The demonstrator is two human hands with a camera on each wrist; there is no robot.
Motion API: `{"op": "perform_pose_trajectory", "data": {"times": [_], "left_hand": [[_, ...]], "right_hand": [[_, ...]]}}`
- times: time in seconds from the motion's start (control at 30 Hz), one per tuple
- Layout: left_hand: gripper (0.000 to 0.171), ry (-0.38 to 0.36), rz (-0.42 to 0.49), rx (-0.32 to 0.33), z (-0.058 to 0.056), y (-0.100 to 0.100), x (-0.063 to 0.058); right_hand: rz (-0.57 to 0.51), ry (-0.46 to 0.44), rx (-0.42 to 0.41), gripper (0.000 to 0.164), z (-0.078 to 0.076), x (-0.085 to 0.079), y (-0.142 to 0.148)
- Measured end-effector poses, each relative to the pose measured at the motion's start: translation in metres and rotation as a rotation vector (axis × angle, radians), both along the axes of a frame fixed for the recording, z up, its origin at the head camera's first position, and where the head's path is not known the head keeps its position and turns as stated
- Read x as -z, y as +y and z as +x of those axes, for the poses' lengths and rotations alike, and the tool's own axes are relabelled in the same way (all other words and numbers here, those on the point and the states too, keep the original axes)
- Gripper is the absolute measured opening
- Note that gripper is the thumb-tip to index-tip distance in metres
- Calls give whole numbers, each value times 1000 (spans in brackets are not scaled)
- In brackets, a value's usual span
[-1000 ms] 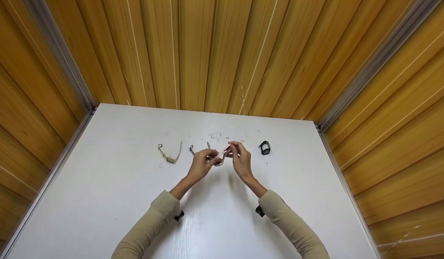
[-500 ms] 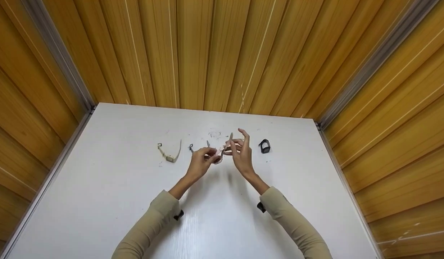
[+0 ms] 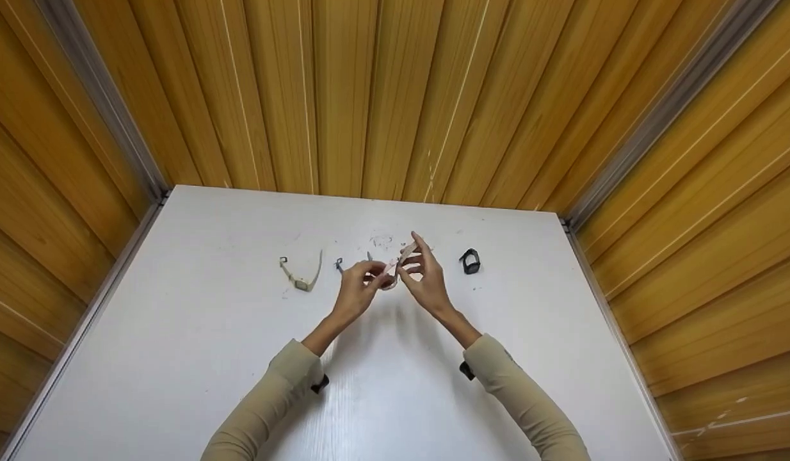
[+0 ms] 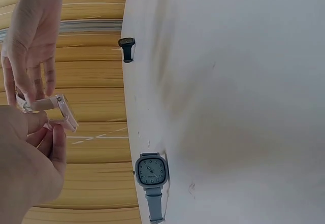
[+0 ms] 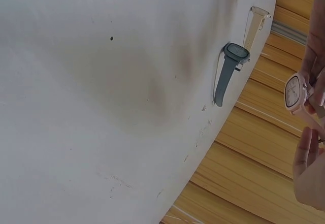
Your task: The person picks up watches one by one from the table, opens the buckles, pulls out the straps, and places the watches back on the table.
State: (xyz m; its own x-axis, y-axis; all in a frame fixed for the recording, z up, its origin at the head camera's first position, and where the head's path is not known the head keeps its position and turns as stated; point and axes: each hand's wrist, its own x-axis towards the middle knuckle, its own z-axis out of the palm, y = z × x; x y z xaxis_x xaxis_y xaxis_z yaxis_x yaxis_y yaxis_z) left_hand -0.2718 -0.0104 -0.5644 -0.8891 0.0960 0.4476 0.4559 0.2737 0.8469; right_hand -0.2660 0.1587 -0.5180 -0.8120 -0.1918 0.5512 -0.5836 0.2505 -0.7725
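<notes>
A pale pink wristwatch with a squarish face is held up above the table between both hands. My left hand pinches its band close to the case. The right hand has its thumb and fingers on the other part of the band, with the index finger stretched along the strap. In the left wrist view the pink watch forms a loop between the two hands, its face turned away. Part of the band is hidden behind fingers. A blue-grey watch lies on the table behind the left hand.
On the white table, a beige watch lies with its strap spread at the left. A black watch with its strap looped lies to the right. Small dark marks dot the tabletop. Wood-patterned walls enclose the table.
The right hand let its fingers spread with the strap end sticking up, then brought its thumb back toward the band. The left hand keeps its hold, almost unmoved.
</notes>
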Motion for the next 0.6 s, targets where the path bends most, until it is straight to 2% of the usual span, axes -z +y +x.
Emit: {"op": "perform_pose_trajectory", "data": {"times": [0.13,0.23,0.37,0.47,0.6], "left_hand": [[13,29,-15,-20,-1,1,1],[13,35,-21,-31,0,2,1],[15,12,-25,-14,2,2,2],[16,-6,-52,-6,3,2,3],[14,-23,-86,-9,2,3,2]], "right_hand": [[58,91,12,72,0,2,-1],[69,114,23,71,2,3,-2],[72,54,55,68,4,10,-4],[60,-7,70,68,-3,22,-3],[31,-30,79,69,-12,36,1]]}}
